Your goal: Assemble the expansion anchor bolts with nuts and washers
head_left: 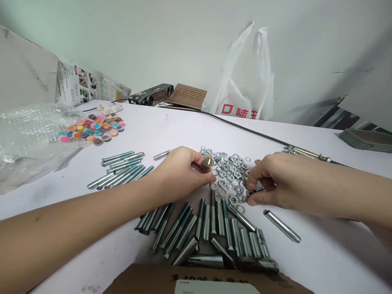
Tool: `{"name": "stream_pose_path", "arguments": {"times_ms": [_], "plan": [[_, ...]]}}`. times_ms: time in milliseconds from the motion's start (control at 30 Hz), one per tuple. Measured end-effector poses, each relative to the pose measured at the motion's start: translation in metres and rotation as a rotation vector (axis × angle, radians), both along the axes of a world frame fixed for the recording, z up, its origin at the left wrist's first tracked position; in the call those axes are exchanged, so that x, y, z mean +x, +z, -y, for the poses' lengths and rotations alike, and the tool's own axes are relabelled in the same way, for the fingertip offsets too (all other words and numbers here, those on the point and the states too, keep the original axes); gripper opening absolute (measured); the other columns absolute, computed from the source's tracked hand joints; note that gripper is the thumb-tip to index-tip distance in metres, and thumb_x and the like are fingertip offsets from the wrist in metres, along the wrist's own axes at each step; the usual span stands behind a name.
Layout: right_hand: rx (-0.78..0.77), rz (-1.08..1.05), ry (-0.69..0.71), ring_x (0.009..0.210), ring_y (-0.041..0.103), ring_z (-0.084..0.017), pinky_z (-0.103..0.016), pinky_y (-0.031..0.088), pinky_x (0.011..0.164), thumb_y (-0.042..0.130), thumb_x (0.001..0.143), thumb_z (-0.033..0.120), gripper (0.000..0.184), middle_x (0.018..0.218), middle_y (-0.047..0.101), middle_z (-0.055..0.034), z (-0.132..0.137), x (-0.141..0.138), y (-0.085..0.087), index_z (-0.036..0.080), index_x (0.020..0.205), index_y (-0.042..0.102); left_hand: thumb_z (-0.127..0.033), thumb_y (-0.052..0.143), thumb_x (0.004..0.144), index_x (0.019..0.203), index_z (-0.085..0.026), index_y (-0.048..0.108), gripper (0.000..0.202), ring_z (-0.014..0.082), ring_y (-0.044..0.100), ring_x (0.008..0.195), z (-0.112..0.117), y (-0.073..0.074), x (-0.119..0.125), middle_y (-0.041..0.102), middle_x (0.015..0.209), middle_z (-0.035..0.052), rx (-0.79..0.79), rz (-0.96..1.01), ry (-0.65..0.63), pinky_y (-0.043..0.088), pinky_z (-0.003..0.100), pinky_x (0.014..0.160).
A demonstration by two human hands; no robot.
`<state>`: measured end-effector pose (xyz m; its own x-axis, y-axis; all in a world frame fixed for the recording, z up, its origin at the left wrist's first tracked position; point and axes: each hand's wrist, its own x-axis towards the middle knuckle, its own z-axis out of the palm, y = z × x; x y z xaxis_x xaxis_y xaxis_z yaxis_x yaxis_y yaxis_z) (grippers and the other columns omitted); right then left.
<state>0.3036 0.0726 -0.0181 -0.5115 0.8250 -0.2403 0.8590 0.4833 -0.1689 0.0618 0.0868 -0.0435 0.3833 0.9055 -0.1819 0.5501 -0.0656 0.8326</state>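
Note:
My left hand (180,171) is closed, pinching a brass-coloured bolt end (208,162) between thumb and fingers at the left edge of a pile of washers and nuts (229,171). My right hand (272,181) is curled at the pile's right edge, fingertips pinched on a small dark metal piece (253,192) among the washers. Below both hands lies a row of several silver metal sleeves (214,228). One sleeve (281,226) lies apart under my right wrist.
More sleeves (122,169) lie at the left. Coloured round discs (92,128) sit beside a clear plastic bag (24,139). Assembled bolts (306,153) lie at the right, a black cable (245,128) crosses the table, a white carrier bag (245,81) stands behind, a cardboard box edge (199,281) is nearest.

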Motion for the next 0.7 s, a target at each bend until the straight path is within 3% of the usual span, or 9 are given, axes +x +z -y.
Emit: {"name": "stream_pose_path", "arguments": {"times_ms": [100,200,333,467,567,700], "plan": [[-0.081,-0.120,-0.016,0.037,0.033,-0.007,-0.022,0.022,0.032,0.067,0.079,0.040,0.024,0.045,0.046,0.0041,0.001,-0.001,0.006,0.022,0.062,0.065,-0.038,0.069,0.072,0.076,-0.017,0.069,0.022,0.0086,0.045,0.054,-0.001,0.001,0.000,0.060,0.061,-0.0016,0.028,-0.020,-0.010,0.031,0.021,0.047],[-0.115,-0.348,-0.142,0.040,0.042,-0.007,-0.021,0.030,0.033,0.067,0.079,0.037,0.022,0.052,0.055,0.0024,0.004,-0.013,0.019,0.021,0.064,0.065,-0.037,0.069,0.072,0.078,-0.016,0.070,0.021,0.0090,0.048,0.056,-0.002,0.001,0.000,0.063,0.063,-0.0013,0.033,-0.007,-0.032,0.035,0.021,0.050],[0.167,-0.592,-0.233,0.037,0.038,-0.006,-0.022,0.027,0.035,0.072,0.073,0.034,0.015,0.046,0.048,0.0039,0.009,-0.037,0.027,0.020,0.070,0.069,-0.039,0.069,0.072,0.081,-0.016,0.073,0.025,0.0122,0.054,0.064,-0.003,-0.001,0.001,0.068,0.069,0.0014,0.082,-0.025,-0.078,0.040,0.024,0.059],[0.507,-0.626,-0.200,0.041,0.034,-0.006,-0.024,0.025,0.043,0.071,0.072,0.028,0.009,0.043,0.036,0.0061,0.010,-0.051,0.018,0.021,0.077,0.072,-0.040,0.067,0.073,0.077,-0.015,0.073,0.025,0.0100,0.047,0.059,-0.003,0.000,0.002,0.061,0.061,-0.0020,0.212,-0.103,-0.079,0.035,0.023,0.057],[0.491,-0.583,-0.140,0.042,0.033,-0.007,-0.025,0.027,0.046,0.066,0.077,0.029,0.013,0.044,0.040,0.0059,0.010,-0.054,0.010,0.022,0.086,0.074,-0.038,0.064,0.076,0.069,-0.015,0.070,0.024,0.0092,0.041,0.057,-0.001,0.001,0.002,0.051,0.054,-0.0039,0.283,-0.164,-0.095,0.031,0.023,0.054],[0.474,-0.567,-0.085,0.041,0.032,-0.006,-0.025,0.025,0.044,0.064,0.080,0.029,0.013,0.050,0.049,0.0049,0.011,-0.055,0.006,0.024,0.087,0.074,-0.034,0.059,0.078,0.065,-0.016,0.065,0.024,0.0092,0.042,0.057,0.001,0.001,0.003,0.050,0.054,-0.0041,0.309,-0.164,-0.108,0.031,0.023,0.055]]}}
